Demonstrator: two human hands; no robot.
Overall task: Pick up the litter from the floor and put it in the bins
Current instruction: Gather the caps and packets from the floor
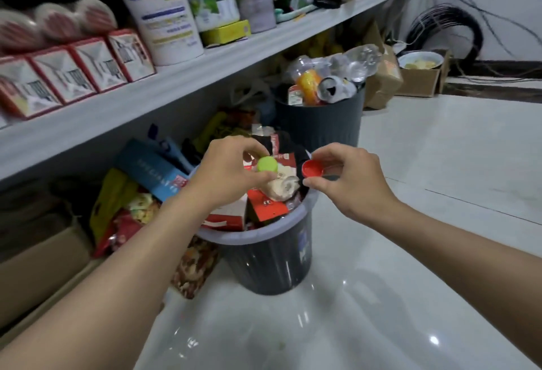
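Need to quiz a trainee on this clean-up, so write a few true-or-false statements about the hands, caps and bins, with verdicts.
1. The left hand pinches a green cap. True.
2. The right hand holds a blue cap. False: it pinches a red cap.
3. The green cap is above the near bin. True.
4. The far bin is empty. False: it is heaped with bottles and a can.

Indoor light, fairly dim, source overhead. Small hard glare spots on glossy floor (pixel 440 170). Soft shadow beneath near bin (pixel 272 267). Boxes (pixel 58 76) on shelf (pixel 181 88) at left edge blurred. Upper left corner nearly black. Overall soft focus.
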